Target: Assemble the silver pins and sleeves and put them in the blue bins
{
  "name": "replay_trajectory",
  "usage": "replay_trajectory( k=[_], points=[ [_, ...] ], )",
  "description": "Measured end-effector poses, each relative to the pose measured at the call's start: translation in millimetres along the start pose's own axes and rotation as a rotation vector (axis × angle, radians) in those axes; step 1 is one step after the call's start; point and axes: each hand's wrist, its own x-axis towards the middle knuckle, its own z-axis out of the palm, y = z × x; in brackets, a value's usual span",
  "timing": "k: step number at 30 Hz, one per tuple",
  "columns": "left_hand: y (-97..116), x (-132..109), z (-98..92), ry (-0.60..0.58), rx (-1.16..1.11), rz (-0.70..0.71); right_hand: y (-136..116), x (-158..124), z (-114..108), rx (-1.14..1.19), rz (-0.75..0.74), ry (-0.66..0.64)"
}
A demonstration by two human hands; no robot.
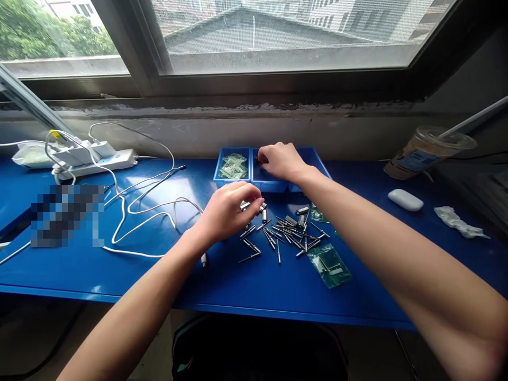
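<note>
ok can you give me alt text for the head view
Over a blue table, a person's left hand pinches a small metal part above scattered metal pins, while the right hand reaches into a blue tray. White cables lie left.

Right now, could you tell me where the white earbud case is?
The white earbud case lies on the blue table, right of the right hand, just below the tipped plastic cup.

Single head-worn camera, aimed forward and down across the worktop point(254, 286) toward the window point(278, 37) behind it, at arm's length.
</note>
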Motion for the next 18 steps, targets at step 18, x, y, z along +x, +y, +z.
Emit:
replay_trajectory(
  k=[18],
  points=[
    [3, 1, -1.4, 0.030, -0.015, 0.026, -1, 12, 9, -0.082, -0.002, 0.035]
  ],
)
